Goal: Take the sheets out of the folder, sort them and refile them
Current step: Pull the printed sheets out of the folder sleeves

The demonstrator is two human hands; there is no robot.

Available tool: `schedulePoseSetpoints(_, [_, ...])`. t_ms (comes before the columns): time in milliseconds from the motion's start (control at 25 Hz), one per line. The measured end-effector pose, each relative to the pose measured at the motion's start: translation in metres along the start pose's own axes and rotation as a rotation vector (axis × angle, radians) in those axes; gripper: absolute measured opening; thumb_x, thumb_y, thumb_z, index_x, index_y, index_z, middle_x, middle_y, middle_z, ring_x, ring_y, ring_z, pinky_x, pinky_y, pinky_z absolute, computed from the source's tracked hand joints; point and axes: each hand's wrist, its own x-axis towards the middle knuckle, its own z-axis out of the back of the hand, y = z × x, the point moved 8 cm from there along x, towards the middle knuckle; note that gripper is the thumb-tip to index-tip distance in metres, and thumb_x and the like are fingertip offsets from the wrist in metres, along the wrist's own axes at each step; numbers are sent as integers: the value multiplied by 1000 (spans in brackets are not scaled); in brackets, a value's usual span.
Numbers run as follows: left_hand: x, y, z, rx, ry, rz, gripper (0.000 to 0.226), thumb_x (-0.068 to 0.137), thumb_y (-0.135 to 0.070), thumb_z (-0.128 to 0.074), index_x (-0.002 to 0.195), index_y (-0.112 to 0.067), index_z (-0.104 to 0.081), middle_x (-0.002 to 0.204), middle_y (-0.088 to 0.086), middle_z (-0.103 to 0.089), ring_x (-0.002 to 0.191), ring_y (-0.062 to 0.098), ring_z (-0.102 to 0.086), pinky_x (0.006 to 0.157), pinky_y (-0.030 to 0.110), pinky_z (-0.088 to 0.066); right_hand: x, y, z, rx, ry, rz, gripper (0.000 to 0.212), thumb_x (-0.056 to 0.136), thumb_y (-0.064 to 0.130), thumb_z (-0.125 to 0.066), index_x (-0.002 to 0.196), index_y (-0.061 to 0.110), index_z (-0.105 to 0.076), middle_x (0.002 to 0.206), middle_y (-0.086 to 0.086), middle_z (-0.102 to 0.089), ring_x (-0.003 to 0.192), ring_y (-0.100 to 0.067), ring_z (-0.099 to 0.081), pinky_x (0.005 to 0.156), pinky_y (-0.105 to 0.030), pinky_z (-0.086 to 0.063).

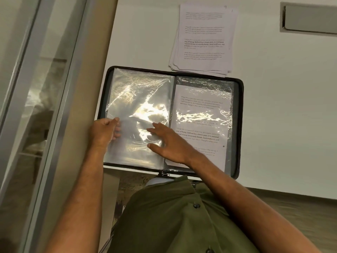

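A black zip folder (238, 125) lies open on the white table, its clear plastic sleeves spread to both sides. The left sleeve (138, 99) looks empty and glares under the light. The right sleeve holds a printed sheet (202, 114). My left hand (104, 132) grips the outer left edge of the left sleeve, fingers curled round it. My right hand (164, 141) lies flat on the same sleeve near the spine, fingers spread. A loose stack of printed sheets (204, 39) rests on the table just beyond the folder.
The white table (282, 106) stretches to the right, with a grey recessed slot (310, 18) at the far right corner. A tan wall edge and a glass partition with a metal frame (54, 106) stand close on the left. The folder's near edge hangs over the table's front.
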Motion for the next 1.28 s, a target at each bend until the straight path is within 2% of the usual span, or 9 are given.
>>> schedulePoseSetpoints(160, [4, -1, 2, 101, -67, -33, 31, 96, -30, -68, 71, -13, -70, 54, 5, -67, 48, 19, -60, 58, 32, -55, -7, -23, 21, -31, -135, -3, 65, 100, 44, -64, 158, 30, -40, 172, 9, -21, 158, -10, -14, 126, -34, -19])
schedulePoseSetpoints(320, [0, -8, 3, 200, -128, -47, 31, 93, -30, -70, 65, -17, -67, 47, 0, -64, 39, 10, -59, 62, 33, -54, -13, -35, 36, -76, -251, 33, 65, 101, 38, -64, 159, 25, -39, 170, 4, -28, 157, -12, -20, 128, -34, -21])
schedulePoseSetpoints(440, [-12, -24, 4, 338, -228, -116, 21, 84, -32, -72, 91, -12, -68, 81, 1, -71, 73, 20, -70, 63, 33, -51, -18, -54, 56, -131, -346, -11, 64, 102, 35, -63, 160, 22, -37, 171, -1, -26, 158, -18, -18, 127, -35, -18])
schedulePoseSetpoints(520, [-22, -34, -1, 465, -325, -181, 51, 84, -24, -78, 127, -9, -55, 121, 10, -61, 109, 29, -60, 82, 37, -48, -22, -71, 77, -145, -426, -67, 65, 102, 35, -62, 160, 21, -35, 171, -2, -24, 158, -19, -18, 128, -38, -18])
schedulePoseSetpoints(600, [-31, -49, -17, 657, -367, -310, 62, 86, -22, -77, 139, -12, -47, 143, 15, -46, 129, 34, -44, 102, 46, -39, -27, -89, 102, -162, -506, -127, 65, 103, 35, -62, 160, 19, -34, 171, -4, -25, 158, -21, -18, 129, -40, -16])
schedulePoseSetpoints(760, [-48, -68, -94, 759, -50, -575, 40, 91, -27, -70, 129, -24, -57, 145, 5, -44, 131, 29, -40, 107, 48, -32, -35, -126, 154, -255, -653, -241, 71, 100, 35, -64, 159, 7, -36, 167, -13, -32, 157, -31, -23, 129, -44, -18])
schedulePoseSetpoints(960, [-79, -90, -175, 805, 202, -855, 51, 93, -33, -69, 140, -24, -53, 149, 3, -43, 138, 27, -36, 110, 48, -28, -34, -150, 185, -311, -673, -329, 80, 100, 40, -64, 162, 8, -27, 171, -14, -21, 159, -36, -13, 128, -46, -16])
schedulePoseSetpoints(1120, [-77, -109, -200, 778, 281, -926, 51, 94, -33, -69, 141, -23, -54, 149, 3, -44, 137, 27, -37, 112, 48, -28, -33, -149, 189, -386, -780, -313, 81, 102, 45, -55, 164, 4, -22, 172, -17, -17, 158, -35, -21, 124, -45, -24])
schedulePoseSetpoints(1280, [-56, -134, -208, 774, 296, -927, 51, 96, -34, -66, 143, -23, -52, 148, 2, -43, 135, 26, -37, 111, 48, -31, -32, -147, 182, -416, -843, -320, 63, 105, 42, -49, 159, 11, -39, 171, -18, -20, 156, -38, -23, 123, -46, -25])
